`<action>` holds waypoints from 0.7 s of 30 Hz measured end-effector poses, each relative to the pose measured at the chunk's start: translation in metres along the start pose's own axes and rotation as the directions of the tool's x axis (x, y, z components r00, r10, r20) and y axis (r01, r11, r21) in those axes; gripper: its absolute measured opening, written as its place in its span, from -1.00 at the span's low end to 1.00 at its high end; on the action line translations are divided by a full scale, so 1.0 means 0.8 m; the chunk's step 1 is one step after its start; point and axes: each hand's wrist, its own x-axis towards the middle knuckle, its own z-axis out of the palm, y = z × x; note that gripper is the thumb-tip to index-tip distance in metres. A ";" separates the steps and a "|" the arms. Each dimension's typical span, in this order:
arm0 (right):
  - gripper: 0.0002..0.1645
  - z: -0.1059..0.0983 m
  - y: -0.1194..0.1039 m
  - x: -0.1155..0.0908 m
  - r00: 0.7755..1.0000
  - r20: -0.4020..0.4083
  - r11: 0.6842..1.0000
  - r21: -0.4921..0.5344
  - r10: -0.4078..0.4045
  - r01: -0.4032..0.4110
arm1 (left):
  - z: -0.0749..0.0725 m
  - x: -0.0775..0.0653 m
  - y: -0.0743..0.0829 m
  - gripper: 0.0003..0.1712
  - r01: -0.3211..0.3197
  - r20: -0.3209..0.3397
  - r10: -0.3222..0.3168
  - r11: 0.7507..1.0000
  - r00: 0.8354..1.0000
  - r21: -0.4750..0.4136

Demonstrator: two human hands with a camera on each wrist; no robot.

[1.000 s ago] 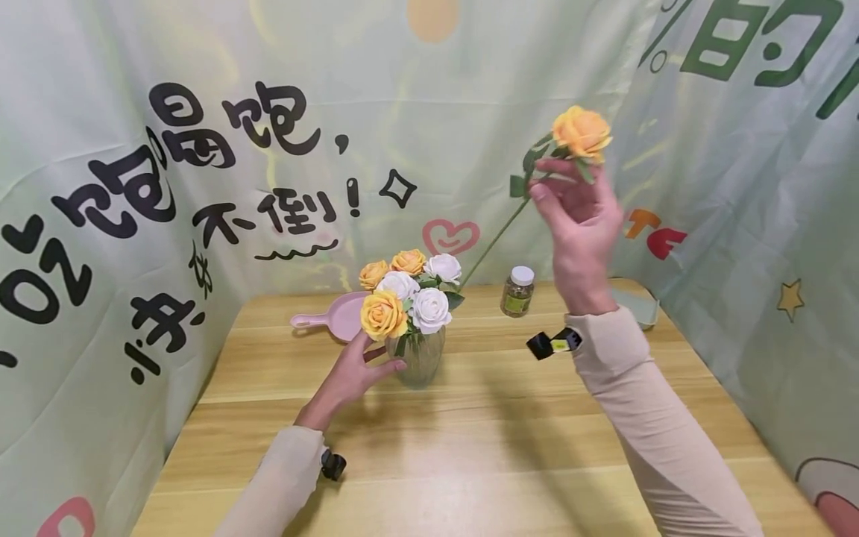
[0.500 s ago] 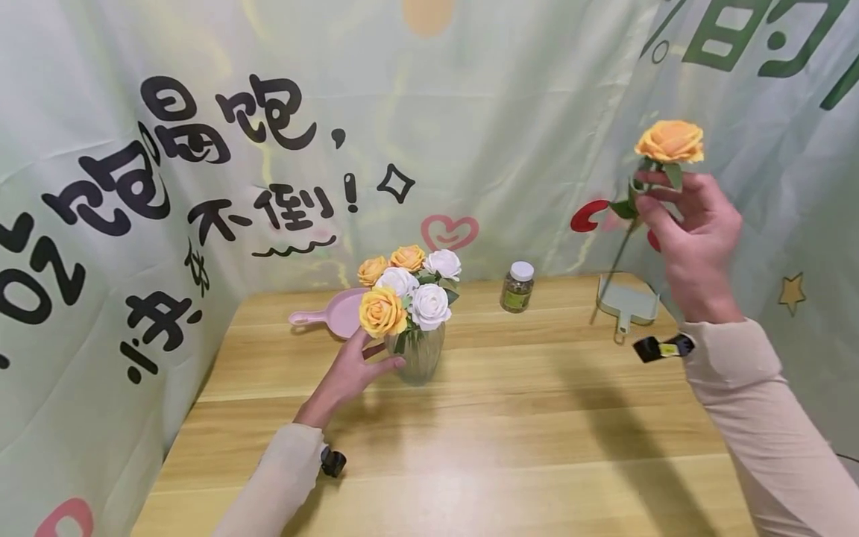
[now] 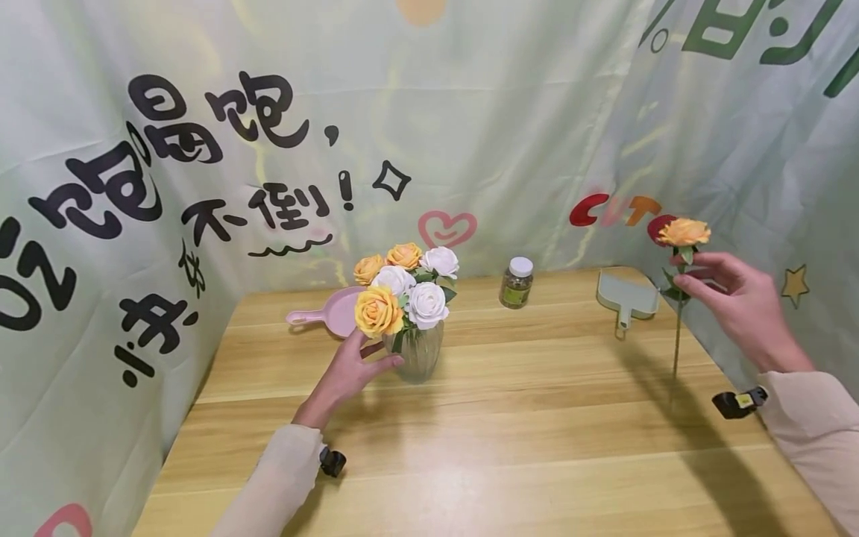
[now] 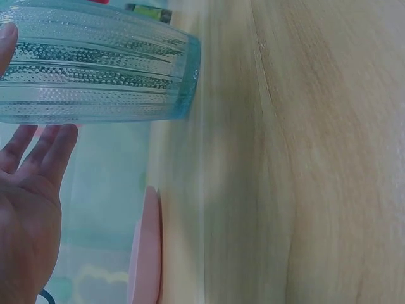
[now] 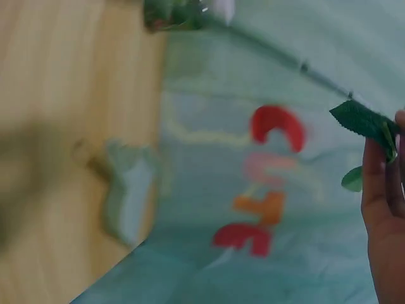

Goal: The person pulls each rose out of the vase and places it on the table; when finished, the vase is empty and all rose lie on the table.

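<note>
Right hand (image 3: 743, 304) pinches orange rose (image 3: 683, 232), three o'clock from vase (image 3: 423, 358).
Left hand (image 3: 350, 375) loosely spread at vase's nine o'clock; contact unclear.

Looks like a staged tabletop recording booth. Printed cloth backdrop (image 3: 510, 149) with cartoon lettering hangs behind and beside a wood-grain table (image 3: 496, 447), plus wearable wrist cameras (image 3: 332, 462). Home or studio beyond, can't tell.
</note>
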 end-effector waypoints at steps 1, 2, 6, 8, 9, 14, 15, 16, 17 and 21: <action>-0.61 -0.005 0.008 -0.004 1.000 0.020 1.000 -0.009 0.022 -0.022 | 0.000 0.000 0.000 0.13 -0.001 -0.001 0.001 1.000 1.000 0.001; -0.60 -0.009 0.016 -0.007 0.998 0.041 0.999 -0.024 0.045 -0.044 | 0.000 0.000 0.000 0.13 -0.002 -0.001 0.002 1.000 1.000 0.001; -0.55 -0.021 0.050 -0.023 0.985 0.113 0.986 -0.119 0.129 -0.116 | 0.000 0.001 -0.001 0.12 -0.008 -0.004 0.008 1.000 1.000 0.005; -0.52 -0.024 0.067 -0.033 0.977 0.135 0.978 -0.152 0.167 -0.146 | 0.000 0.001 -0.002 0.12 -0.009 -0.005 0.009 1.000 1.000 0.008; -0.52 -0.025 0.076 -0.038 0.973 0.143 0.974 -0.157 0.184 -0.161 | 0.000 0.001 -0.002 0.12 -0.010 -0.005 0.010 1.000 1.000 0.009; -0.53 -0.025 0.120 -0.061 0.957 0.165 0.968 -0.111 0.240 -0.224 | 0.000 0.001 -0.001 0.12 -0.010 0.000 0.010 1.000 1.000 0.009; -0.54 -0.024 0.128 -0.065 0.953 0.174 0.968 -0.096 0.247 -0.233 | 0.000 0.001 -0.001 0.13 -0.008 0.000 0.008 1.000 1.000 0.009; -0.56 -0.024 0.135 -0.069 0.951 0.184 0.967 -0.089 0.250 -0.237 | 0.000 0.001 -0.001 0.13 -0.005 0.001 0.005 1.000 1.000 0.007; -0.58 -0.023 0.143 -0.072 0.947 0.195 0.966 -0.078 0.257 -0.246 | 0.000 0.001 -0.001 0.13 -0.004 0.002 0.004 1.000 1.000 0.006; -0.66 -0.018 0.166 -0.082 0.930 0.231 0.958 -0.054 0.286 -0.281 | 0.000 0.000 -0.002 0.14 0.005 0.003 -0.005 1.000 1.000 0.004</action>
